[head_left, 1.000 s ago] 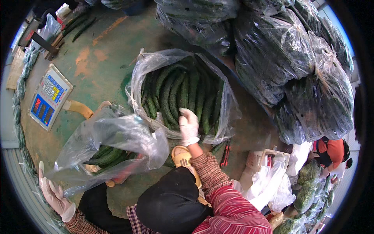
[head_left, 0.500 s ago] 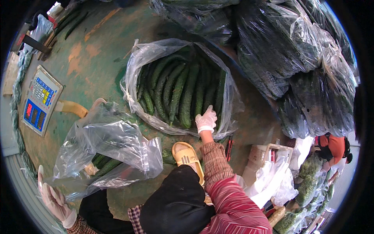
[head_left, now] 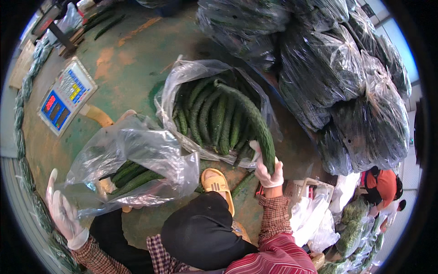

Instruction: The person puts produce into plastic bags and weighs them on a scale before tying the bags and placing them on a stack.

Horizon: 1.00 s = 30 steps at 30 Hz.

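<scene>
My right hand (head_left: 269, 172), in a thin white glove, grips the near end of a long dark green cucumber (head_left: 248, 109). The cucumber slants up and to the left over a clear plastic bag (head_left: 165, 98) packed with cucumbers (head_left: 207, 114). At the lower left, my gloved left hand (head_left: 66, 214) has its fingers stretched out and holds nothing. It is beside a second clear bag (head_left: 141, 144), which stands with its mouth gaping. Several cucumbers (head_left: 137, 179) lie inside that one.
A scale with a lit display (head_left: 67, 97) stands at the left. Big filled plastic bags (head_left: 315, 73) are piled at the upper right. A white crate (head_left: 315, 185) with white plastic bags (head_left: 315, 214) sits right of my arm. Another person (head_left: 383, 187) is at the far right.
My right hand has lifted a cucumber out of the full bag and moved right and nearer to me. My left hand stays outstretched at the lower left. The view has shifted slightly.
</scene>
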Motion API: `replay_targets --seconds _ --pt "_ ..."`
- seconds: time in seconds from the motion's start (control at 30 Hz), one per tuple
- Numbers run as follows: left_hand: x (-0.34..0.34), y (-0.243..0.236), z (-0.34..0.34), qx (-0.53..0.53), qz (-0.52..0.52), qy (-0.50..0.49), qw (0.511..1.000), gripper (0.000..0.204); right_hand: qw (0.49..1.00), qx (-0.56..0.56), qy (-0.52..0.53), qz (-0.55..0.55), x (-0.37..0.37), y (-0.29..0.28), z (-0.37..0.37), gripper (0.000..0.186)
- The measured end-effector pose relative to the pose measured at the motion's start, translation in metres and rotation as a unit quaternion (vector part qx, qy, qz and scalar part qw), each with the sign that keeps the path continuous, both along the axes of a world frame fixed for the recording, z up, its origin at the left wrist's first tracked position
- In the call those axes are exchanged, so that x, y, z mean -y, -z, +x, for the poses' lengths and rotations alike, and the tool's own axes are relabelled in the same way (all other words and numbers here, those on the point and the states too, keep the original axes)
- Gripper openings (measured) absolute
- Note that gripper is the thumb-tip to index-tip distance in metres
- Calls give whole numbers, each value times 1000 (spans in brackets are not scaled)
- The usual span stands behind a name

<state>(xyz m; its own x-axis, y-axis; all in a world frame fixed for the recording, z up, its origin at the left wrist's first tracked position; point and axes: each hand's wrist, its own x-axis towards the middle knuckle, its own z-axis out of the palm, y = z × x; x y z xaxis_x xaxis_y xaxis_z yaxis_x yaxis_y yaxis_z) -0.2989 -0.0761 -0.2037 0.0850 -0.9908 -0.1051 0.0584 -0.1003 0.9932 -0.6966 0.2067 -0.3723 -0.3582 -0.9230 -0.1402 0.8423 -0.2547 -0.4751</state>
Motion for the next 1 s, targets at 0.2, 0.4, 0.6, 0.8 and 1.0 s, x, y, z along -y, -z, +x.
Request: replay_targets --seconds 0.2,0.4,0.6,0.8,1.0 --pt "-6 -3 -5 12 -6 60 998 46 895 -285 -314 -136 71 -69 7 73" --pt "-7 -11 -6 -26 -17 53 998 50 634 -748 -195 30 193 -83 113 45" --pt "-11 -13 14 -77 5 48 996 51 795 -532 278 90 134 17 81 19" --pt "-8 2 -18 7 -28 39 999 51 604 -417 144 664 92 190 -24 80" --pt "2 9 -4 70 -24 43 996 51 746 -308 223 547 110 183 -20 86"
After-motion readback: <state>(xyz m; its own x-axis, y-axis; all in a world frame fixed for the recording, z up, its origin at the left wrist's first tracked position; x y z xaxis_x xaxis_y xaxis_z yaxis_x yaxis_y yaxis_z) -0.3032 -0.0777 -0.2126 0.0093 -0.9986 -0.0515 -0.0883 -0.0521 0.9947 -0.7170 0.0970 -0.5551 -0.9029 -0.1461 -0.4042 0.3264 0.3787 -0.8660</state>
